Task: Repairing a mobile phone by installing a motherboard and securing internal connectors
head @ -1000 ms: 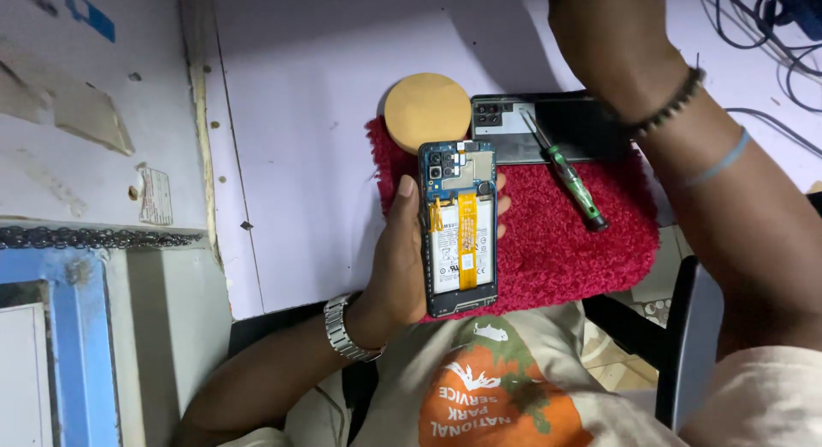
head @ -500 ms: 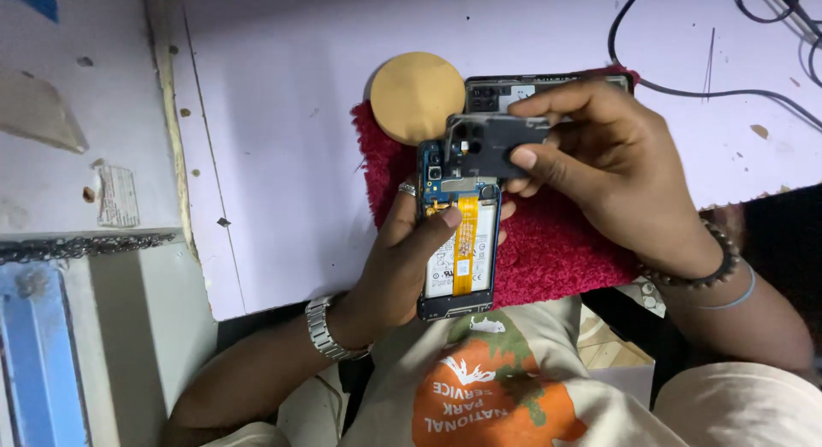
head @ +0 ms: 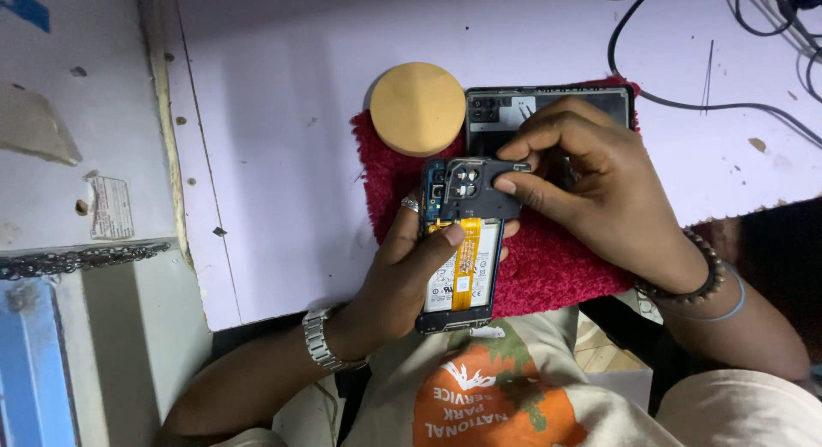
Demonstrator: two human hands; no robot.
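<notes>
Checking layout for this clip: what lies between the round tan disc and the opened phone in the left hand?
In the head view, only red mat shows between the round tan disc and the opened phone held by the left hand.

Red mat (head: pixel 556 259), tan round disc (head: pixel 418 107), orange ribbon cable (head: pixel 467 260).

Concealed and cropped regions
Right hand (head: pixel 591 186) covers much of the back cover (head: pixel 548 113); cables (head: pixel 771 19) run off the top edge.
</notes>
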